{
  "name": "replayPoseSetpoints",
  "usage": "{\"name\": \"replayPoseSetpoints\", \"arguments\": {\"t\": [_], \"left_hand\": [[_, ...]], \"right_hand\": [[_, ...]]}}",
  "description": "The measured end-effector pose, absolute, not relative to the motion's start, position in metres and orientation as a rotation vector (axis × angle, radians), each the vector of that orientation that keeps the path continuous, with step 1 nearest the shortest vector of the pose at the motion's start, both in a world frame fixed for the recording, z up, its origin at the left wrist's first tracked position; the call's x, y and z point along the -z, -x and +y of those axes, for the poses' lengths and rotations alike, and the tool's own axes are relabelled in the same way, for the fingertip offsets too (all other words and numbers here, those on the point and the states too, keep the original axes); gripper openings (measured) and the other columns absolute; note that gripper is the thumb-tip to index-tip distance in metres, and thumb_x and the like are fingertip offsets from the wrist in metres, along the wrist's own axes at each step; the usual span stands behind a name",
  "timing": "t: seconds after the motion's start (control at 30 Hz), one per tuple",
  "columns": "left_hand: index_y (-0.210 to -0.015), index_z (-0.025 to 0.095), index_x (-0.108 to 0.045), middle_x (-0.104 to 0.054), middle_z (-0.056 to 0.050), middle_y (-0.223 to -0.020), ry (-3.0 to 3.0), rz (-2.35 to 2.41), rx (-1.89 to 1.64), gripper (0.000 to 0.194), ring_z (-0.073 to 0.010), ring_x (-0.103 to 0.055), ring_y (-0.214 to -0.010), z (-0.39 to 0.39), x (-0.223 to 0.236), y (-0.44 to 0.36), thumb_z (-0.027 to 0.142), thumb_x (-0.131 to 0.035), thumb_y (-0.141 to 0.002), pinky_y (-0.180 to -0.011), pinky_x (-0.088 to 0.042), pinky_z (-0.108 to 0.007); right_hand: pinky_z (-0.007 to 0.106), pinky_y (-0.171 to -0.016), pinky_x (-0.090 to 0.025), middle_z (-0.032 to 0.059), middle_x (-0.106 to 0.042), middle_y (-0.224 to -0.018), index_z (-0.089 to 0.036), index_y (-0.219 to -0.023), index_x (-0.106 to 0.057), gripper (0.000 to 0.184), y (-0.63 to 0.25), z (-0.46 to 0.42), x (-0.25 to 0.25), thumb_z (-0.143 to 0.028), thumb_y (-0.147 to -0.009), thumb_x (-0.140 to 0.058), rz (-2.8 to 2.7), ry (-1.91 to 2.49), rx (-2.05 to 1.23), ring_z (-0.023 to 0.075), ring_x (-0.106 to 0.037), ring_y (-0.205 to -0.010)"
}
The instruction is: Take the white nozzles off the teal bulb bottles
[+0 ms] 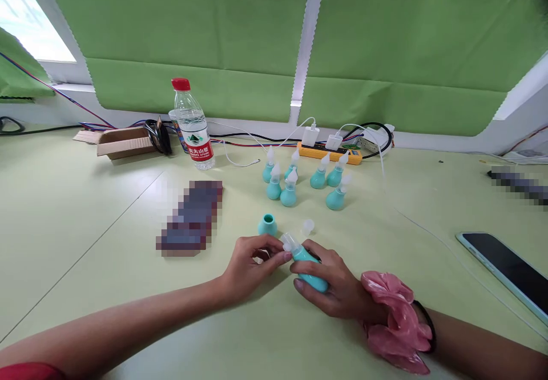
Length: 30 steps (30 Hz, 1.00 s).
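My right hand [331, 280] is wrapped round the teal bulb [313, 274] of a nasal aspirator, tilted with its clear neck [291, 242] toward the upper left. At that neck, my left hand [256, 263] pinches a small translucent plastic piece [287, 247]; its exact shape is partly hidden by the fingers. Just beyond my left hand an uncapped teal bulb [268, 225] stands upright with its dark opening showing. A small translucent cap [307, 226] lies to the right of it. Farther back stand several teal aspirators [288, 194] with pale pointed tips.
A water bottle [194, 132] stands at back left beside an open cardboard box [124, 143]. A yellow power strip [329, 153] with white chargers lies near the wall. One blurred dark object [192, 217] is on the left; a phone [509, 266] and thin white cable lie right.
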<state>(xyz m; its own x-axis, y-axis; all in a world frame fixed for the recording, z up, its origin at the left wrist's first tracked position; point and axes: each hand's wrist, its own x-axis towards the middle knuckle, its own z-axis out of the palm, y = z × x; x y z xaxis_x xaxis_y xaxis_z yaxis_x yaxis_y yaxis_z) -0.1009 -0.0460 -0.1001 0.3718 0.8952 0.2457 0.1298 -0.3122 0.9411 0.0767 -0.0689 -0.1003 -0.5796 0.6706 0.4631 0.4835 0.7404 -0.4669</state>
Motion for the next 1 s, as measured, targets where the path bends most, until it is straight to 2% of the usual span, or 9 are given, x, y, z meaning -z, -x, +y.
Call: {"name": "replayPoseSetpoints", "arguments": {"t": [0.17, 0.33, 0.47, 0.67, 1.0], "left_hand": [[-0.068, 0.014, -0.052, -0.054, 0.001, -0.057, -1.753, 0.847, -0.961, 0.02, -0.0059, -0.047, -0.047, -0.048, 0.102, 0.103, 0.028, -0.045, -0.08, -0.047, -0.041, -0.017], [-0.071, 0.014, -0.049, -0.054, 0.001, -0.058, -1.82, 0.888, -0.954, 0.019, -0.0055, -0.046, -0.047, -0.05, 0.102, 0.102, 0.027, -0.041, -0.082, -0.047, -0.041, -0.016], [-0.071, 0.013, -0.05, -0.054, 0.0, -0.058, -1.737, 0.859, -0.944, 0.02, -0.0059, -0.046, -0.046, -0.049, 0.098, 0.102, 0.028, -0.042, -0.081, -0.046, -0.041, -0.017], [-0.062, 0.013, -0.049, -0.05, 0.002, -0.05, -1.677, 0.867, -0.958, 0.02, -0.0063, -0.047, -0.044, -0.046, 0.1, 0.102, 0.028, -0.055, -0.073, -0.045, -0.04, -0.017], [-0.068, 0.013, -0.048, -0.053, 0.0, -0.055, -1.615, 0.737, -0.923, 0.02, -0.0075, -0.048, -0.048, -0.045, 0.108, 0.104, 0.029, -0.049, -0.079, -0.049, -0.041, -0.02]], "right_hand": [[0.022, -0.05, -0.033, 0.0016, -0.039, -0.071, -0.02, -0.079, -0.055, 0.011, -0.078, -0.07, 0.101, -0.02, -0.076, -0.044, -2.327, 0.839, -0.358, 0.0111, -0.037, -0.058], [0.022, -0.051, -0.034, 0.0025, -0.042, -0.073, -0.019, -0.079, -0.055, 0.011, -0.076, -0.07, 0.102, -0.018, -0.075, -0.045, -2.312, 0.873, -0.344, 0.0107, -0.039, -0.059], [0.021, -0.05, -0.034, 0.0025, -0.043, -0.074, -0.02, -0.079, -0.056, 0.012, -0.075, -0.069, 0.103, -0.018, -0.075, -0.045, -2.3, 0.892, -0.295, 0.0102, -0.04, -0.058], [0.021, -0.049, -0.032, 0.0024, -0.043, -0.072, -0.02, -0.077, -0.057, 0.01, -0.075, -0.07, 0.105, -0.019, -0.075, -0.046, -2.337, 0.872, -0.253, 0.0103, -0.039, -0.058], [0.021, -0.051, -0.035, 0.0029, -0.045, -0.074, -0.02, -0.076, -0.055, 0.008, -0.074, -0.068, 0.103, -0.018, -0.074, -0.048, -2.311, 0.824, -0.319, 0.0107, -0.042, -0.06]]}}
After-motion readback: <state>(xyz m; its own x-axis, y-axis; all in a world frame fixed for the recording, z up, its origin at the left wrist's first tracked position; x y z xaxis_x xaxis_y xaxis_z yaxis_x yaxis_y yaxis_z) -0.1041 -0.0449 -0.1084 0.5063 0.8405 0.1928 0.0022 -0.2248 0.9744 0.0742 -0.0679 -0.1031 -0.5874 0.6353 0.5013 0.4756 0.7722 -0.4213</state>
